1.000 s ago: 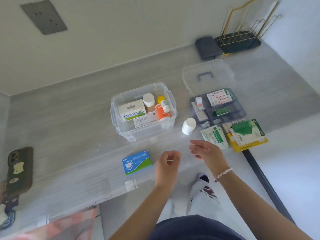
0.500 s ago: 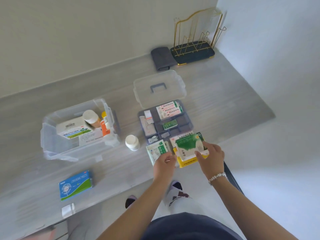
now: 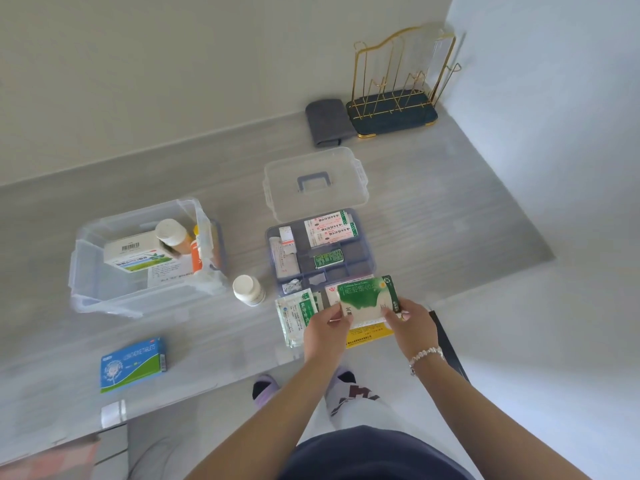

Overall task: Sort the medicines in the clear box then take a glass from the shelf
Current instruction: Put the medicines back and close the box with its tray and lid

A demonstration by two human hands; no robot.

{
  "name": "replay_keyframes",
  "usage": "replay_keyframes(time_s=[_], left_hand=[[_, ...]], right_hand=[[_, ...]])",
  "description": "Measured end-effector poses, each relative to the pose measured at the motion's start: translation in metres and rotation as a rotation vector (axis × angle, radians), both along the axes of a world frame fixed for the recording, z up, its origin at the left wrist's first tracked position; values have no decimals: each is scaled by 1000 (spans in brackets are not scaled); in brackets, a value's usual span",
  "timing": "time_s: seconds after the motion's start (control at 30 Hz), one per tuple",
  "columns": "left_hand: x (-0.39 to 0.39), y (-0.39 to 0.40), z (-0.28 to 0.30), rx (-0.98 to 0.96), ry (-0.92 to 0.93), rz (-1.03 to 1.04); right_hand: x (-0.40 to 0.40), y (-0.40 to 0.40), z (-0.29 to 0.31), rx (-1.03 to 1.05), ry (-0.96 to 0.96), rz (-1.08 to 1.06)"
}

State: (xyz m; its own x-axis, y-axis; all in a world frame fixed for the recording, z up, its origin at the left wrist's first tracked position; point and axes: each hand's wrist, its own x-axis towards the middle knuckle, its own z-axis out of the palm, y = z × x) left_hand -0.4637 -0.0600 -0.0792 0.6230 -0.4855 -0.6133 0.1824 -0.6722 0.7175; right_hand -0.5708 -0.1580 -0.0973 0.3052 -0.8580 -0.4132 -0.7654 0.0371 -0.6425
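Observation:
Both hands hold a green-and-white medicine box (image 3: pixel 366 296) at the counter's front edge. My left hand (image 3: pixel 328 332) pinches its left end and my right hand (image 3: pixel 412 325) grips its right end. Under it lie a yellow pack (image 3: pixel 372 332) and a white-green sachet (image 3: pixel 296 315). The clear box (image 3: pixel 114 292) stands to the left and holds a white carton, a white-capped bottle and an orange bottle. A white pill bottle (image 3: pixel 248 289) stands between the box and the grey divider tray (image 3: pixel 363 261).
The clear lid with a grey handle (image 3: pixel 313 181) lies behind the tray. A blue-green medicine box (image 3: pixel 133 363) rests near the front left edge. A folded grey cloth (image 3: pixel 327 123) and a gold wire rack on a dark base (image 3: pixel 393 114) stand at the back right corner.
The view has swung right from the clear box. Both hands reached to the packs right of the tray and took hold of the green-and-white box, which is now lifted slightly.

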Motion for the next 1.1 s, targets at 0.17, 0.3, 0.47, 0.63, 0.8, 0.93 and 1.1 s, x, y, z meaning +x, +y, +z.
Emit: replay_keyframes(time_s=[0.17, 0.3, 0.47, 0.63, 0.8, 0.93, 1.1], left_hand=[[9, 1, 10, -51, 2, 96], [18, 12, 9, -68, 16, 133], [17, 24, 6, -58, 84, 105], [12, 28, 3, -87, 165, 140], [18, 34, 4, -179, 251, 243], [30, 42, 8, -252, 252, 300], [45, 55, 9, -281, 204, 371]], right_hand=[[3, 3, 8, -37, -55, -64], [6, 8, 13, -28, -84, -112], [2, 17, 11, 26, -67, -143], [-2, 22, 12, 36, -134, -165], [-2, 25, 14, 57, -201, -164], [0, 17, 6, 10, -122, -178], [-8, 5, -12, 197, -20, -235]])
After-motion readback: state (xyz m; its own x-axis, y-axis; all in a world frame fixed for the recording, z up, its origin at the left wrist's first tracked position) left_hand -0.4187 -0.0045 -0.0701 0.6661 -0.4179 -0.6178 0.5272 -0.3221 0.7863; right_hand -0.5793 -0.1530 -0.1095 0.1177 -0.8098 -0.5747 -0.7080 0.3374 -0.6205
